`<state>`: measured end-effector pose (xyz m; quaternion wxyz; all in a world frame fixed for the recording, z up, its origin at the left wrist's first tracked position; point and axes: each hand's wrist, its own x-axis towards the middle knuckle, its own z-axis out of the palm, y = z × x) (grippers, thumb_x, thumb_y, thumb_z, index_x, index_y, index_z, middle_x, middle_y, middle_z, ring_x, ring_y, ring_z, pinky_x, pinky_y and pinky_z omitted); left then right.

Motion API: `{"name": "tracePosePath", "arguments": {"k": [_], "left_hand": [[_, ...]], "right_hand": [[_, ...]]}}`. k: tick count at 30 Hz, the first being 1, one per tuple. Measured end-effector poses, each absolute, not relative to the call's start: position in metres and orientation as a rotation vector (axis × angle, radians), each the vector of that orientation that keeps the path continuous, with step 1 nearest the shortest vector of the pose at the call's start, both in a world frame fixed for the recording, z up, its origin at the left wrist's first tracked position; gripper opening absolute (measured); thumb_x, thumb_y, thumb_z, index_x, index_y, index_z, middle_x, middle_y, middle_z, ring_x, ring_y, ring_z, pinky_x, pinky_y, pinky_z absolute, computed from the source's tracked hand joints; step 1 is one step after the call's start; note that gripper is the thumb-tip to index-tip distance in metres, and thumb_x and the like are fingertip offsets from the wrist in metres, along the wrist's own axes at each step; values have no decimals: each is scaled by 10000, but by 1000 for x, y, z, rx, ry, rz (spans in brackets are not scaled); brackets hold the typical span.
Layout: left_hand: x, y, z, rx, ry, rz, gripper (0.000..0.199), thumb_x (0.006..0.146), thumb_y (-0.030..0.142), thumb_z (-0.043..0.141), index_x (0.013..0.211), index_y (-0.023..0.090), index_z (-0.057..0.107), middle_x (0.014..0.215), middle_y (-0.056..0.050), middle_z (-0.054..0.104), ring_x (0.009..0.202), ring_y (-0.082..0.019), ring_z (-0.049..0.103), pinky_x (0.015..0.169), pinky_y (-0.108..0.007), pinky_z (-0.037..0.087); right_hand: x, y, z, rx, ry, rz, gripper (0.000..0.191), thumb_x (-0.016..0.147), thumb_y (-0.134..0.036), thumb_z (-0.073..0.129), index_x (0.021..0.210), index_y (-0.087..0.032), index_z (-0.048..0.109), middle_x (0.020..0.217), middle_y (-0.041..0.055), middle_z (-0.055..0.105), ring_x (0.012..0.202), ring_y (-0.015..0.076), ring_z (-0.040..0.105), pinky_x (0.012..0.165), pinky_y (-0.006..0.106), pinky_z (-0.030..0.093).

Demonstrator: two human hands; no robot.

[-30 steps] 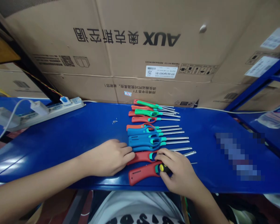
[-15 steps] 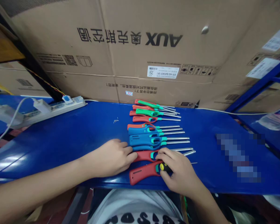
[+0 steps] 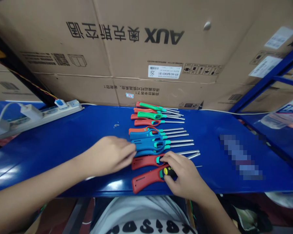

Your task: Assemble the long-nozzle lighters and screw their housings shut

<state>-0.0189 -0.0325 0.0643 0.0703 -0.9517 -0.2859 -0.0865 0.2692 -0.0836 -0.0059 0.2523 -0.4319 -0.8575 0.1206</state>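
Note:
My right hand (image 3: 185, 175) is closed around a screwdriver (image 3: 170, 172) with a black handle and yellow end cap; its thin shaft points right. The fingertips of that hand touch the trigger area of a red gas lighter (image 3: 144, 162). Nearest me lies another red lighter (image 3: 146, 179), its front part behind the screwdriver and hand. My left hand (image 3: 109, 155) hovers by the handle ends of the blue lighters (image 3: 146, 145), fingers bent together and slightly blurred. Whatever its fingertips may pinch is hidden. Tiny pale pieces (image 3: 116, 125), too small to name, lie beyond it.
More lighters, red, orange and green (image 3: 149, 115), lie in a column toward the back of the blue table (image 3: 92, 125). A large cardboard box (image 3: 127, 58) stands behind. At left is a power strip (image 3: 48, 113) with plugs; at right, a blurred-out item (image 3: 240, 157) and a clear plastic bag (image 3: 280, 117).
My left hand has drawn off the red lighter's handle, moving left and a little away from me. My right hand stays on the screwdriver. The whole view has shifted slightly.

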Motion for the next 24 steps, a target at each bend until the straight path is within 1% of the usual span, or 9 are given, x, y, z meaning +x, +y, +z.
{"name": "tracePosePath", "arguments": {"k": [2,5,8,12,16,19,21,24], "left_hand": [[-31,-12,72,-2864,-1151,-331,294,1042,331,396,866,203,594,739,-11,655,630,-169,599,603,-297,387],[-55,28,72,-2780,-1647,-498,284,984,434,452,959,215,631,839,-27,701,708,-190,630,648,-289,424],[-79,66,60,-2658,-1997,-552,278,881,462,522,883,220,659,835,-50,717,730,-222,630,682,-311,453],[-93,90,41,-2615,-2089,-535,245,806,438,577,793,218,682,799,-62,727,707,-231,626,690,-327,476],[-93,94,32,-2668,-2090,-541,244,788,416,599,812,209,726,820,-53,744,693,-205,632,696,-312,494],[-93,93,32,-2682,-2073,-577,243,790,404,608,826,201,736,827,-51,746,701,-199,639,710,-309,500],[-93,91,35,-2657,-2059,-625,253,809,395,587,846,191,731,852,-62,743,727,-207,646,730,-321,504],[-87,80,41,-2645,-1996,-701,294,857,396,533,908,174,719,929,-85,737,786,-223,652,770,-346,513]], "right_hand": [[269,-84,-6,-1190,-2328,348,392,758,-106,543,1136,-185,615,1102,83,673,938,243,644,784,368,471],[270,-85,-6,-1190,-2326,357,393,763,-107,535,1140,-186,612,1112,84,673,933,246,645,777,373,474],[270,-85,-5,-1213,-2334,381,442,767,-108,537,1197,-193,591,1138,83,677,964,257,646,800,387,482],[271,-85,-6,-1225,-2334,413,449,784,-107,541,1222,-200,576,1178,84,667,1009,259,637,840,398,492],[272,-86,-10,-1258,-2322,441,381,792,-123,550,1163,-198,601,1179,91,649,993,260,625,838,408,491],[271,-86,-8,-1286,-2325,489,382,780,-116,553,1149,-205,601,1179,85,637,1002,258,613,851,407,480],[270,-85,-1,-1335,-2332,551,366,773,-105,554,1118,-219,602,1148,66,634,983,243,606,846,388,471],[270,-83,15,-1432,-2398,672,265,763,-99,572,994,-226,594,1058,33,622,900,208,598,781,333,449]]}}
